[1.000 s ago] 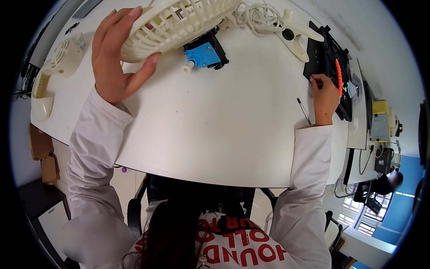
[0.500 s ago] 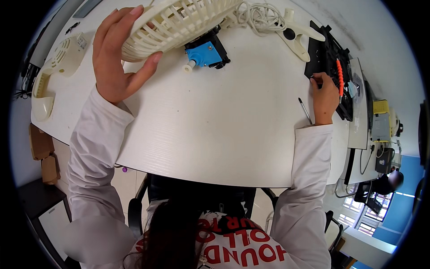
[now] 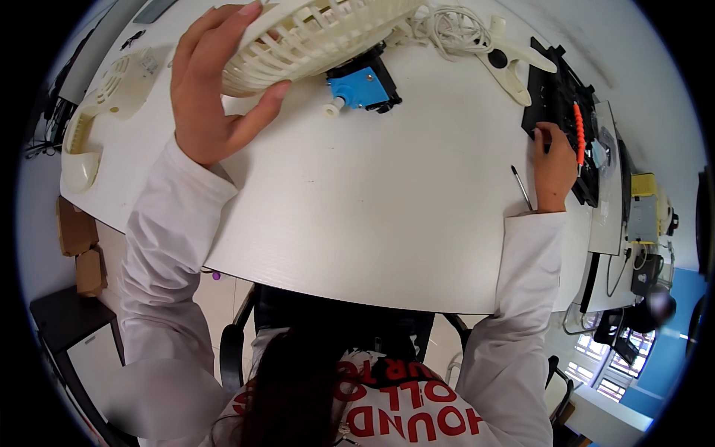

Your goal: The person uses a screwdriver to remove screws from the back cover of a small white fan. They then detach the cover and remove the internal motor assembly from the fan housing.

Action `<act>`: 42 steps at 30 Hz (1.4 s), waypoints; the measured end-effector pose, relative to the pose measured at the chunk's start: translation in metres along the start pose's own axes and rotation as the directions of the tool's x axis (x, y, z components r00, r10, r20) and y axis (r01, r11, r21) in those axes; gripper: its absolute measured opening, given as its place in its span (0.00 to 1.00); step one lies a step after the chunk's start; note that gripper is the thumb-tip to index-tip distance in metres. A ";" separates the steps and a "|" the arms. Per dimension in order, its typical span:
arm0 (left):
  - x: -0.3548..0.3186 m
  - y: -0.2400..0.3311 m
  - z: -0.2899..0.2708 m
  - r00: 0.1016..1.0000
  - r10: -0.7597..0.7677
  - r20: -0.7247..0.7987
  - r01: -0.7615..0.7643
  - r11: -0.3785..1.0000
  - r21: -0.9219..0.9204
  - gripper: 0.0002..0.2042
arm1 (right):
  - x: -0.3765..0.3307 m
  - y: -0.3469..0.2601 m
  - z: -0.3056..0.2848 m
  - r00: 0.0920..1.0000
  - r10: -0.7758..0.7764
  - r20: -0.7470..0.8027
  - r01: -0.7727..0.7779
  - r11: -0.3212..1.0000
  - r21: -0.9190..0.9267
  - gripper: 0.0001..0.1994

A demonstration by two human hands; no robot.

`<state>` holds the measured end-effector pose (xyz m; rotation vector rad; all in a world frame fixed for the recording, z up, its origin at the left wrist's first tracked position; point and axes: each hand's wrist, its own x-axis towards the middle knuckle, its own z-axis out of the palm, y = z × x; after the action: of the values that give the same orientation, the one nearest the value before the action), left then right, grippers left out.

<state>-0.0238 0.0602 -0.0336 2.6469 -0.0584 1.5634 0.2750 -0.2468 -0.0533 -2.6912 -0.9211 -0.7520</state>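
Cream plastic bars make up the slatted fan grille (image 3: 316, 48), which stands tilted at the far side of the white table (image 3: 357, 231), left of centre. Our left hand (image 3: 205, 112) has hold of its left end, the fingers and thumb spread in a wide curve, with the fingers along the rim and the thumb by the near side. Just beneath the grille's near side we see a blue gearbox (image 3: 365, 88) on a black motor, with a white knob (image 3: 333, 107) sticking out toward the near left. Our right hand (image 3: 555, 167) rests at the near left edge of the black tool case (image 3: 547, 97), its fingers curled and the tips drawn together; we cannot tell whether they pinch anything small. An orange ribbed handle (image 3: 579, 134) lies on the case, right of that hand, and a slim screwdriver (image 3: 521, 188) lies on the table just to its left. Farther off, we see a coiled white cable (image 3: 450, 33) beside a cream bracket (image 3: 514, 78). At the far left lies a curved cream housing (image 3: 123, 82), well apart from the case.
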 end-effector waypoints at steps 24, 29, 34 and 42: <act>0.003 -0.002 -0.003 0.999 0.038 0.017 -0.038 0.999 0.031 0.33 | -0.013 -0.011 -0.062 0.892 0.031 0.451 -0.147 0.963 0.225 0.09; 0.005 -0.001 0.000 1.000 0.022 0.002 -0.022 0.999 -0.024 0.33 | -0.038 -0.007 -0.081 0.804 0.017 0.595 -0.138 0.978 0.158 0.11; 0.005 -0.001 0.000 0.999 0.045 0.004 -0.044 0.998 -0.042 0.33 | -0.037 -0.019 -0.080 0.746 0.061 0.663 -0.109 0.994 0.032 0.10; 0.006 -0.005 0.000 0.996 0.093 -0.007 -0.093 0.987 -0.133 0.32 | -0.039 -0.025 -0.077 0.784 0.059 0.618 -0.115 0.992 0.050 0.05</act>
<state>-0.0203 0.0647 -0.0283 2.5752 -0.2803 1.5287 0.2019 -0.2732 -0.0081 -2.9103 -0.9026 0.2271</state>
